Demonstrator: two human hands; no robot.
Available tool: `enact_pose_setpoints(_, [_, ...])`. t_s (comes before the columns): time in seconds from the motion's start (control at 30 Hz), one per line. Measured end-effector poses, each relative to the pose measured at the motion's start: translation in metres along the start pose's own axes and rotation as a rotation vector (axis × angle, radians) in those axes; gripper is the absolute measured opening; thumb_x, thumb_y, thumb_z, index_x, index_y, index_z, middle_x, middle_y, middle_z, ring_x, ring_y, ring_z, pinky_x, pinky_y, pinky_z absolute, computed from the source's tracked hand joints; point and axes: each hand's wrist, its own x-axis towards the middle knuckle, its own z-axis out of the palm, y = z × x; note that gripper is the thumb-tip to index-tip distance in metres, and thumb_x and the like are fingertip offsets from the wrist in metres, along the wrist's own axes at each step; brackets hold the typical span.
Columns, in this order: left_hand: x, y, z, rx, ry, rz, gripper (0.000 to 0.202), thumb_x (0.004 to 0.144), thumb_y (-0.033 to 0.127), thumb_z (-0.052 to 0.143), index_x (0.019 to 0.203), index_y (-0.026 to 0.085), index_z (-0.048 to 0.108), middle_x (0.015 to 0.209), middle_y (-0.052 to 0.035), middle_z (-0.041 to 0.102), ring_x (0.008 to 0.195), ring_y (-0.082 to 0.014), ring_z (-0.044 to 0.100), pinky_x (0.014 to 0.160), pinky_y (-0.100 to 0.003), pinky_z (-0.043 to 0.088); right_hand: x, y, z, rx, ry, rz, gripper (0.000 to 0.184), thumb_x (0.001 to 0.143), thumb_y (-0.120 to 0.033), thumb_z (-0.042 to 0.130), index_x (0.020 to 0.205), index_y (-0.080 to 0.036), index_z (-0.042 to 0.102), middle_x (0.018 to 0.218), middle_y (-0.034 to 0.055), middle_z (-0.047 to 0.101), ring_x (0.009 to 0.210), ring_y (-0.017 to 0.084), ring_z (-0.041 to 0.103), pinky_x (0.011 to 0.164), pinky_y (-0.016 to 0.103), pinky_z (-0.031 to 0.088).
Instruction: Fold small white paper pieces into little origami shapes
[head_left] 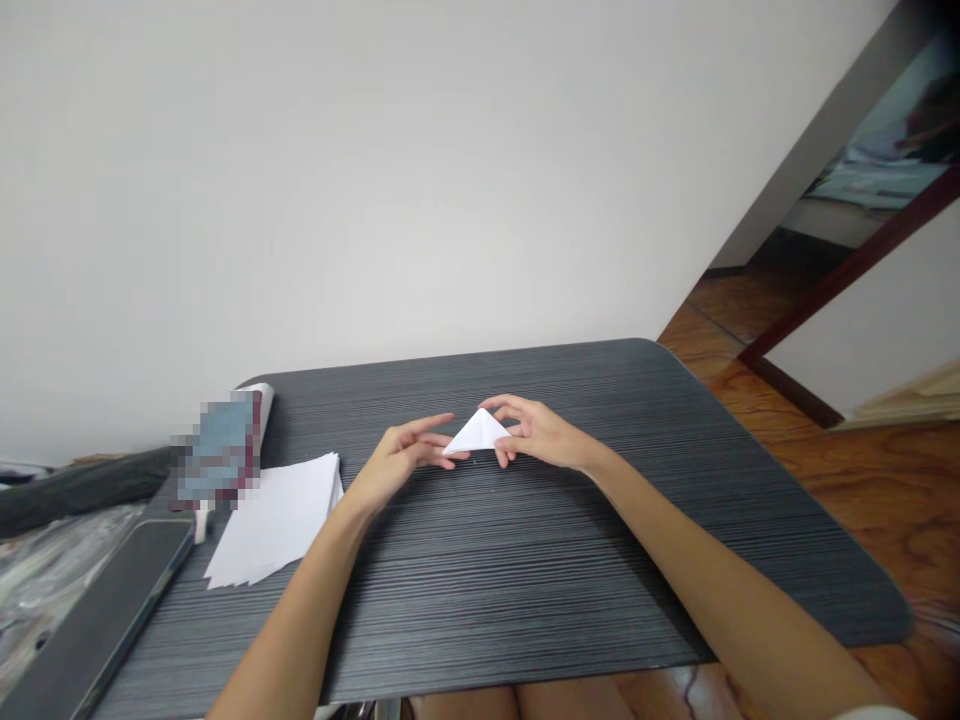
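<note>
A small white paper folded into a triangle is held just above the middle of the dark striped table. My right hand pinches its right corner and top edge. My left hand touches the triangle's left tip with thumb and fingertips, the other fingers stretched out.
A stack of white paper sheets lies at the table's left. Behind it is a blurred booklet. A dark phone or tablet rests at the left edge. A white wall stands behind the table; wooden floor and a doorway lie to the right.
</note>
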Motion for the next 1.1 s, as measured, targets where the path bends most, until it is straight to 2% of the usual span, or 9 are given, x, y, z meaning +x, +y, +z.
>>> enact_pose_setpoints(0.07, [0.001,-0.001,0.0,0.081,0.065,0.051,0.048,0.078,0.025,0.048,0.122,0.005,0.043,0.091,-0.0133,0.066,0.08,-0.0196,0.062,0.072,-0.032,0.047,0.0,0.0,0.001,0.0,0.018,0.008,0.045,0.068,-0.012,0.06,0.109,-0.018,0.042,0.088,0.0013,0.051,0.053,0.006,0.057,0.051,0.021,0.046])
enact_pose_setpoints(0.17, [0.002,-0.003,0.006,0.26,0.014,0.169,0.048,0.078,0.031,0.05,0.121,0.011,0.046,0.089,-0.0093,0.065,0.074,-0.0167,0.061,0.069,-0.03,0.047,0.001,0.0,0.004,0.005,0.026,0.02,0.044,0.068,-0.013,0.061,0.107,-0.017,0.043,0.086,0.0007,0.052,0.053,0.006,0.057,0.052,0.022,0.047])
enact_pose_setpoints(0.23, [0.002,-0.005,0.013,0.384,0.015,0.264,0.039,0.075,0.03,0.055,0.111,0.014,0.056,0.087,-0.0071,0.064,0.07,-0.0142,0.059,0.068,-0.028,0.046,0.002,0.0,0.006,0.016,0.029,0.014,0.041,0.068,-0.013,0.061,0.105,-0.017,0.044,0.084,0.0006,0.053,0.053,0.007,0.057,0.053,0.023,0.047])
enact_pose_setpoints(0.33, [0.002,-0.009,0.022,0.446,0.118,0.334,0.029,0.074,0.029,0.056,0.098,0.013,0.063,0.075,-0.005,0.062,0.067,-0.0137,0.058,0.069,-0.028,0.045,0.003,-0.002,0.01,0.074,0.07,-0.027,0.039,0.066,-0.014,0.063,0.102,-0.016,0.048,0.085,0.0013,0.057,0.059,0.008,0.059,0.058,0.023,0.048])
enact_pose_setpoints(0.47, [0.003,-0.014,0.03,0.236,0.218,0.321,0.032,0.074,0.029,0.056,0.102,0.012,0.052,0.082,-0.0061,0.064,0.071,-0.0146,0.061,0.069,-0.028,0.048,0.006,0.0,0.02,0.241,0.168,-0.068,0.045,0.06,-0.012,0.068,0.102,-0.016,0.05,0.082,0.001,0.061,0.07,0.01,0.06,0.068,0.025,0.049])
enact_pose_setpoints(0.57, [0.004,-0.019,0.031,0.218,0.252,0.349,0.034,0.075,0.029,0.056,0.102,0.015,0.042,0.088,-0.0069,0.063,0.072,-0.014,0.062,0.066,-0.026,0.049,0.009,0.003,0.028,0.26,0.21,-0.084,0.042,0.06,-0.013,0.068,0.099,-0.015,0.052,0.074,-0.0004,0.061,0.066,0.01,0.059,0.065,0.025,0.048])
enact_pose_setpoints(0.8, [-0.001,-0.022,0.029,0.738,0.294,0.372,0.048,0.082,0.031,0.044,0.125,0.017,0.027,0.092,-0.0077,0.063,0.071,-0.0156,0.062,0.065,-0.029,0.049,0.009,0.003,0.034,0.165,0.241,-0.115,0.025,0.064,-0.016,0.065,0.087,-0.013,0.056,0.061,-0.0031,0.054,0.053,0.007,0.05,0.055,0.023,0.042])
enact_pose_setpoints(1.0, [0.0,-0.024,0.026,1.0,0.412,0.61,0.048,0.079,0.028,0.048,0.124,0.015,0.036,0.123,-0.0126,0.05,0.105,-0.0208,0.053,0.087,-0.034,0.045,0.006,0.004,0.036,0.074,0.245,-0.148,0.015,0.067,-0.019,0.063,0.078,-0.013,0.057,0.061,-0.0019,0.054,0.055,0.008,0.05,0.058,0.025,0.042])
enact_pose_setpoints(1.1, [0.0,-0.024,0.025,0.997,0.43,0.707,0.045,0.077,0.026,0.051,0.119,0.012,0.043,0.122,-0.0136,0.05,0.108,-0.0208,0.051,0.088,-0.033,0.045,0.006,0.004,0.036,0.034,0.228,-0.144,0.016,0.068,-0.022,0.062,0.081,-0.012,0.059,0.064,0.0002,0.057,0.057,0.009,0.051,0.059,0.026,0.043])
